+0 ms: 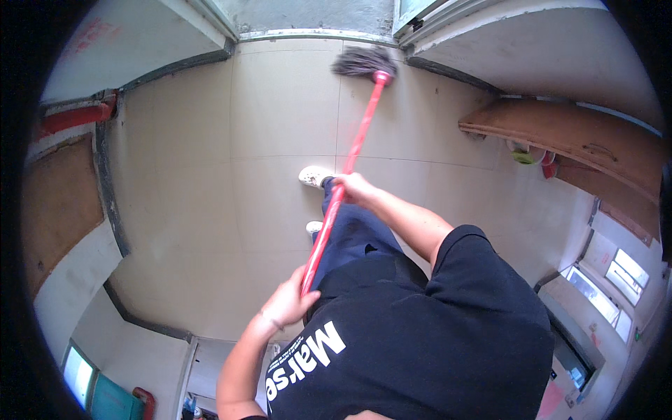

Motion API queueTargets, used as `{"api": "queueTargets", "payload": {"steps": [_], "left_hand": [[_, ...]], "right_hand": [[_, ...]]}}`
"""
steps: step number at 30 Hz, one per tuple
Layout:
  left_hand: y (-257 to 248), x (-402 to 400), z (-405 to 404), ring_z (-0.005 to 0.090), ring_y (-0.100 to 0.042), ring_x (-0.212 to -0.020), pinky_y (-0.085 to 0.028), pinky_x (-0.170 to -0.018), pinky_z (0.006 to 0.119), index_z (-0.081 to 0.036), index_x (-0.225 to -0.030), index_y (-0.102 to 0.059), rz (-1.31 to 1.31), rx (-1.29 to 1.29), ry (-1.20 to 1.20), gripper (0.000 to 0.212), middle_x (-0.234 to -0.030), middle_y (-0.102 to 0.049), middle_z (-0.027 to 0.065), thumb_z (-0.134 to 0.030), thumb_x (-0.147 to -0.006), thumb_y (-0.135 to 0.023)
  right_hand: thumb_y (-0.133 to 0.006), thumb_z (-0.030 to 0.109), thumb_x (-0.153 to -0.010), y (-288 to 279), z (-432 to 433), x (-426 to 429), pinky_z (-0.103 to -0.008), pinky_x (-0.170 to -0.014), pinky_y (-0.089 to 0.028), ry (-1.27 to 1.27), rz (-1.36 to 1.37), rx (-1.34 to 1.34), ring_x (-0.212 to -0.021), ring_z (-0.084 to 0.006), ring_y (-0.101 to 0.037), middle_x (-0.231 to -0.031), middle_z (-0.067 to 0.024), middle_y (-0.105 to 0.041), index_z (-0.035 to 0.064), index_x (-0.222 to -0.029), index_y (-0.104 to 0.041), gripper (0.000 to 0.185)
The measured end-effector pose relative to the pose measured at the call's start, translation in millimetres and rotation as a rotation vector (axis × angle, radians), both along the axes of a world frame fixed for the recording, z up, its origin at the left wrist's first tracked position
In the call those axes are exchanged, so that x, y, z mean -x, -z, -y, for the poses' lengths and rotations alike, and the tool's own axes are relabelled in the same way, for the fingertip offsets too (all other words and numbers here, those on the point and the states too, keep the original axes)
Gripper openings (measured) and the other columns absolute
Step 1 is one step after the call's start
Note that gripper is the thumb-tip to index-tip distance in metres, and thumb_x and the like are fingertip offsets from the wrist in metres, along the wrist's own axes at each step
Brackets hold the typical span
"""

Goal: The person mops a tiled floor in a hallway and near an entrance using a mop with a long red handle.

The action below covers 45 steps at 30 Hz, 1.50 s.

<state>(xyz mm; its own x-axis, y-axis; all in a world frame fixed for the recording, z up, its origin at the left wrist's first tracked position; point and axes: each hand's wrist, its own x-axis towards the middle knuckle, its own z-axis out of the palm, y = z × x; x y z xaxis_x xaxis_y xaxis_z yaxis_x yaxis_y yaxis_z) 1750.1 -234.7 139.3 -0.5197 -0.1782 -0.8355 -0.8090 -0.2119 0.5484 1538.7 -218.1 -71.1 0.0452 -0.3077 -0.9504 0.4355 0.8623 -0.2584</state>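
A string mop with a red handle (362, 128) slants across the view, its top end near my waist. My left hand (291, 299) is closed around the upper end of the handle, at the lower middle of the picture. Further down the handle, my right hand (354, 189) grips it in front of my legs. The dark grey mop head (365, 62) lies on the tiled floor (283, 115) just inside the doorway and looks blurred. My feet in white clogs (315, 177) stand left of the handle.
A raised door sill (315, 34) crosses the top, with grey ground beyond and an open door leaf at right. A brown wooden table or shelf (567, 126) juts out at right, with small containers under it. A red pipe (79, 118) runs along the left wall.
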Motion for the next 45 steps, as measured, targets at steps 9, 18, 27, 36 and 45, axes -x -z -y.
{"api": "queueTargets", "payload": {"steps": [9, 18, 27, 36, 45], "left_hand": [[32, 11, -20, 0.0319, -0.051, -0.066, -0.04, -0.06, 0.04, -0.003, -0.09, -0.043, 0.11, 0.533, 0.162, 0.025, -0.07, -0.052, 0.0183, -0.017, -0.07, -0.046], [-48, -161, -152, 0.0322, -0.051, -0.067, -0.041, -0.058, 0.038, -0.007, -0.094, -0.046, 0.503, 0.73, -0.161, 0.03, -0.071, -0.053, 0.0159, -0.017, -0.066, -0.054], [-92, -150, -201, 0.0339, -0.051, -0.067, -0.041, -0.056, 0.039, -0.004, -0.096, -0.045, 0.747, 0.776, -0.239, 0.035, -0.068, -0.052, 0.0203, -0.014, -0.064, -0.056], [-181, -116, -183, 0.0333, -0.05, -0.061, -0.04, -0.054, 0.033, -0.003, -0.095, -0.046, 0.629, 0.693, 0.043, 0.041, -0.066, -0.05, 0.0194, -0.003, -0.056, -0.059], [-134, 1, -144, 0.0301, -0.049, -0.064, -0.038, -0.056, 0.036, -0.007, -0.091, -0.048, 0.292, 0.592, 0.467, 0.037, -0.063, -0.05, 0.0143, -0.009, -0.056, -0.06]], "right_hand": [[-0.038, 0.014, -0.07, 35, -23, 30, -0.0241, -0.05, -0.035, 0.049, -0.005, -0.233, -0.056, -0.0124, -0.048, -0.062, -0.0023, -0.049, 0.0079, -0.071, -0.041, 0.007], [-0.042, 0.015, -0.068, -1, -52, -209, -0.0239, -0.036, -0.031, -0.343, 0.166, 0.064, -0.038, -0.0134, -0.042, -0.05, -0.0064, -0.046, 0.0057, -0.06, -0.043, 0.012], [-0.043, 0.01, -0.067, -41, -52, -307, -0.0216, -0.039, -0.033, -0.371, 0.407, 0.209, -0.042, -0.0097, -0.043, -0.053, -0.0015, -0.048, 0.0072, -0.063, -0.044, 0.005], [-0.045, 0.017, -0.071, -102, -115, -241, -0.0204, -0.04, -0.03, -0.119, 0.629, 0.167, -0.045, -0.0083, -0.045, -0.056, -0.0003, -0.049, 0.0087, -0.063, -0.045, 0.012], [-0.044, 0.023, -0.071, -66, -231, -59, -0.02, -0.047, -0.028, 0.335, 0.51, -0.001, -0.057, -0.0082, -0.043, -0.061, 0.0011, -0.049, 0.0104, -0.07, -0.049, 0.013]]}}
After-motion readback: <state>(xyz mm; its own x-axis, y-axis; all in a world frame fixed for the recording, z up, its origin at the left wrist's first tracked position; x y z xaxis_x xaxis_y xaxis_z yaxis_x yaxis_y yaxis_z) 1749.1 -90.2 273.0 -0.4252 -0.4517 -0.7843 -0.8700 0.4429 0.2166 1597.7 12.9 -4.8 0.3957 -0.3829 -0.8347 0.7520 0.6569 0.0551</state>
